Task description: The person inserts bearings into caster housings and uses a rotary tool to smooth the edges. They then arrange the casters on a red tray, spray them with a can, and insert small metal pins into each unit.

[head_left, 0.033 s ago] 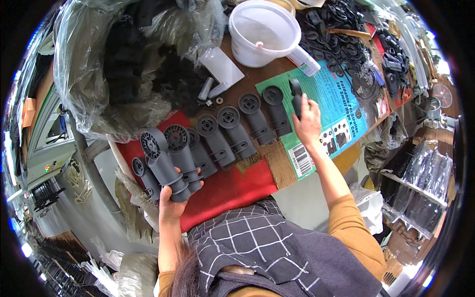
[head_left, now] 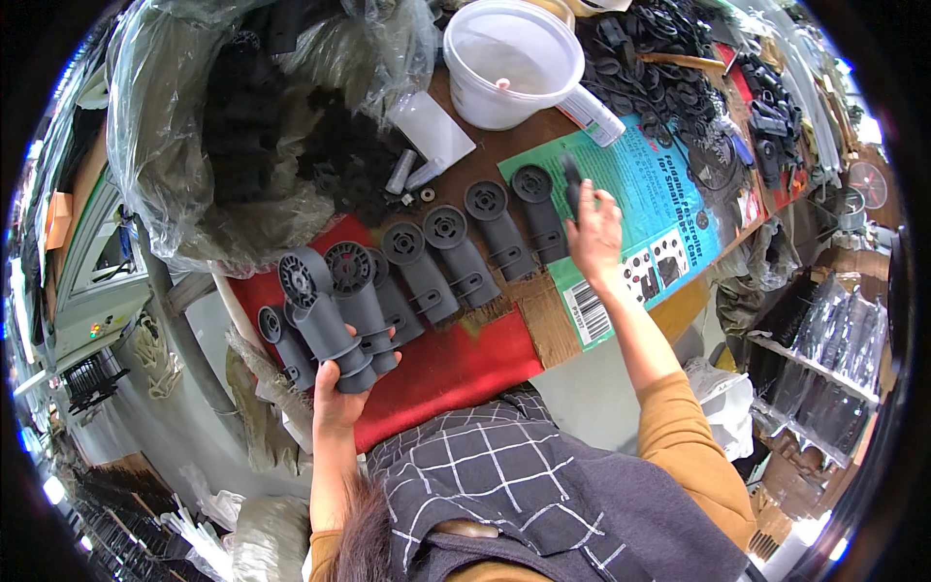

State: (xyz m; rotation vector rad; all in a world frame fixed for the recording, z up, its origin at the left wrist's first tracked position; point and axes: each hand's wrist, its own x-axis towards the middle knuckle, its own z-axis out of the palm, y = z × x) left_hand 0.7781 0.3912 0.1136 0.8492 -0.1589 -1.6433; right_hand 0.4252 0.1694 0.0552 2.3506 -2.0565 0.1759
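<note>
My left hand [head_left: 337,405] is closed round the lower ends of two dark grey plastic tube fittings with round, spoked heads; the front fitting [head_left: 328,318] overlaps the rear fitting [head_left: 359,291]. Several similar fittings lie in a row along the table, among them a mid-row fitting [head_left: 461,262] and an end fitting [head_left: 539,218] beside my right hand. Over the green part of a printed cardboard sheet [head_left: 635,209], my right hand [head_left: 594,238] has its fingers closed on a dark plastic part [head_left: 572,184], blurred and seen nearly edge-on.
A white bucket [head_left: 475,92] stands at the back, near a white box [head_left: 433,133] and small metal cylinders [head_left: 401,172]. Clear plastic bagging [head_left: 155,165] holds dark parts at left. Loose black pieces [head_left: 630,73] are heaped at back right. Red cloth [head_left: 456,373] covers the near edge.
My right hand has shifted slightly left, and the dark part in it has turned a little, its top now leaning left. My left hand keeps its two fittings nearly in place.
</note>
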